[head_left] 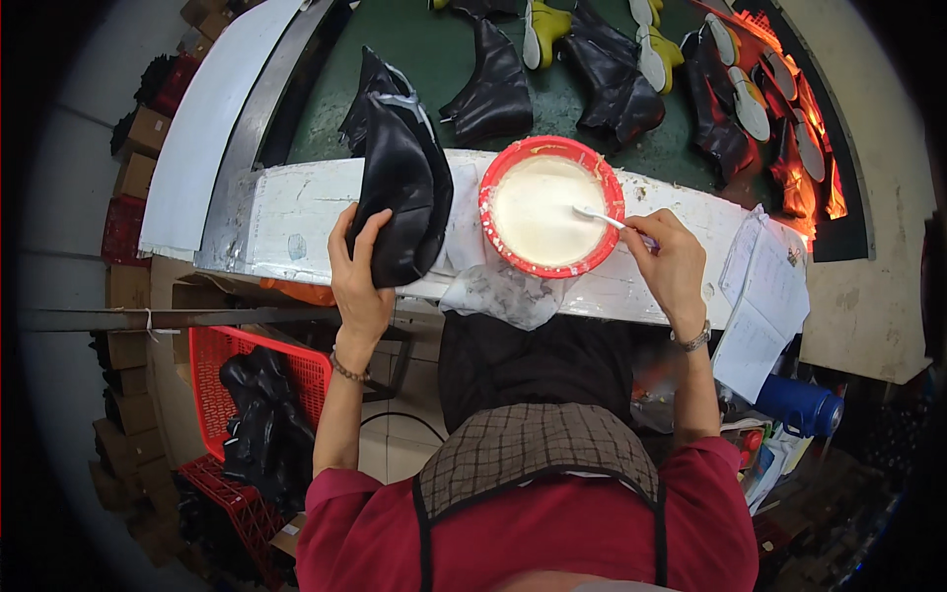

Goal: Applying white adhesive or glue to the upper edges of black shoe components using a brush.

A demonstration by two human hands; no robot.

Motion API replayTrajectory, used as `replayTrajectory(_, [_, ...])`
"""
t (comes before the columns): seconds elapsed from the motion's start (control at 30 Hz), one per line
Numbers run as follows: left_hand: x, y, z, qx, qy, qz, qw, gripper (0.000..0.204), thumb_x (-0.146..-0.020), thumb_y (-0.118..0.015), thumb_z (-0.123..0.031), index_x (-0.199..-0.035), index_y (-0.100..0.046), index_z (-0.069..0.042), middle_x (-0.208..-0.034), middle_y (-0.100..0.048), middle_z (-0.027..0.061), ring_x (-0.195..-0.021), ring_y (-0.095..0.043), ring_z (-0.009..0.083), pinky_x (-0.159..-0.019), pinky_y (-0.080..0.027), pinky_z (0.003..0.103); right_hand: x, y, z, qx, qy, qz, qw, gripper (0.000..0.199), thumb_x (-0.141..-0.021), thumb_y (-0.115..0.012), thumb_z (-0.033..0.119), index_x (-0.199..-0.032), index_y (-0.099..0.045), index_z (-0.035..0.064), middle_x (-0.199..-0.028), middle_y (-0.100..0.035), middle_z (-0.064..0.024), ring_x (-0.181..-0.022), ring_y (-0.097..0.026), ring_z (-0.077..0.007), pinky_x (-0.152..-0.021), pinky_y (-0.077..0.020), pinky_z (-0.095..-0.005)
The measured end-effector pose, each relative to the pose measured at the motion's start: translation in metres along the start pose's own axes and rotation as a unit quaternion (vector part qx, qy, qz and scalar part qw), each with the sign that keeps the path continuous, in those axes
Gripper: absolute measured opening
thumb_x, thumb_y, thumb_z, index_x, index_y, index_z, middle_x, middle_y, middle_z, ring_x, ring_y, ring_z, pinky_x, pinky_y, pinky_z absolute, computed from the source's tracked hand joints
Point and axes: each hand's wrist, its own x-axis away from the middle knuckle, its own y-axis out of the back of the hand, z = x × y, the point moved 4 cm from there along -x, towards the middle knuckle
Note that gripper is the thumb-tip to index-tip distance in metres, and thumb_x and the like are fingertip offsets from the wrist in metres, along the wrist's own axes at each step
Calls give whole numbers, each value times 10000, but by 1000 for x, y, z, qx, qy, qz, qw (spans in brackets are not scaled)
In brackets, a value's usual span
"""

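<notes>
"Stock, largest first?"
"White worktop (314,233); over it, one black boot (409,192), clasped in my left hand (361,288); one red bowl (488,217), cream paste (538,202) inside; one brush (598,215), pinched by my right hand (675,268)."
"Risks, room?"
"Overloaded brush could drip. Bowl: close to near edge. Bare worktop: left of boot."

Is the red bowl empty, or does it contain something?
Not empty: a pale substance lies across the red bowl; its depth I cannot tell.
</notes>
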Motion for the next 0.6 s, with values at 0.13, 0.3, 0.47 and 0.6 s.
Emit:
replayTrajectory(0.13, [-6,7,-35,-20,-47,-13,999,660,-764,-790,12,-1391,-631,-120,-1478,-475,269,-1333,-509,465,-1082,-474,486,-7,10,31,-252,26,-46,966,154,-908,-768,82,-1057,-796,54,-887,-702,-45,-684,-622,-111,-589,-463,-255])
replayTrajectory(0.3, [-7,6,-64,2,-98,5,995,661,-738,-829,-55,-1371,-652,-118,-1485,-473,275,-1315,-524,462,-1058,-492,485,-11,5,52,-307,71,-13,949,169,-895,-780,44,-1064,-796,40,-867,-675,-37,-673,-561,-71,-572,-419,-220])
replayTrajectory(0.47, [-1,14,-77,33,-159,10,987,634,-720,-845,-96,-1331,-679,-117,-1466,-506,265,-1306,-542,439,-1046,-510,469,-38,13,37,-267,72,-68,959,153,-891,-790,59,-1041,-804,39,-848,-673,-34,-663,-554,-74,-569,-414,-228])
replayTrajectory(0.6, [-6,12,-81,54,-159,-20,986,612,-751,-846,-120,-1336,-669,-87,-1456,-518,269,-1297,-551,433,-1054,-502,472,-61,20,36,-287,94,-125,945,157,-889,-790,57,-1044,-805,38,-883,-683,-33,-698,-578,-75,-591,-425,-224])
